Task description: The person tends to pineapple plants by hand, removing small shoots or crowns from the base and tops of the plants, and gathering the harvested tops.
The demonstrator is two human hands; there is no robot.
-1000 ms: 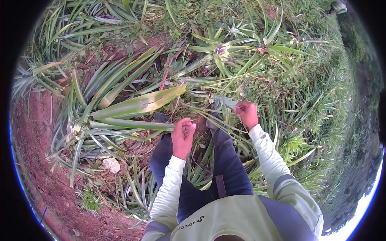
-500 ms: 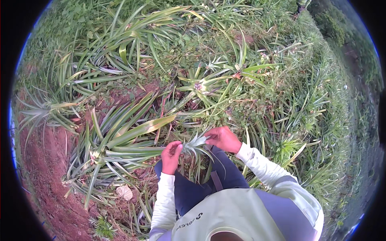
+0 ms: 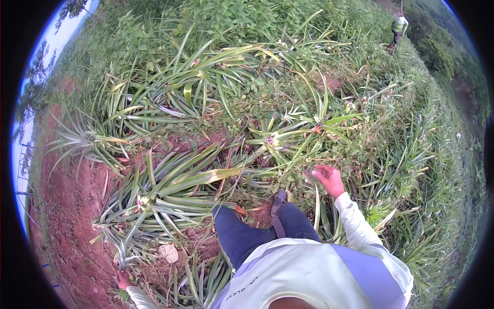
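Note:
Out to the lower left, my left hand (image 3: 123, 279) grips a pineapple slip (image 3: 123, 257) by its base, its pale green leaves pointing up and away from the fingers. The slip is close to the bare soil and the near leaves of a large pineapple plant (image 3: 143, 202). My right hand (image 3: 330, 181) is raised above the weeds on the right, fingers curled toward the thumb in a pinch. Whether something small sits between those fingertips is too fine to see.
Another pineapple plant (image 3: 270, 140) spreads its leaves ahead. A spiky plant (image 3: 85, 140) stands at the left beside reddish soil (image 3: 77, 206). A pale flat piece (image 3: 168, 253) lies near the left-hand side. Another person (image 3: 399, 26) stands far off at the upper right.
My hands were together around the pineapple slip before my lap. The left has carried it down and left; the right has let go and moved right. The view has shifted.

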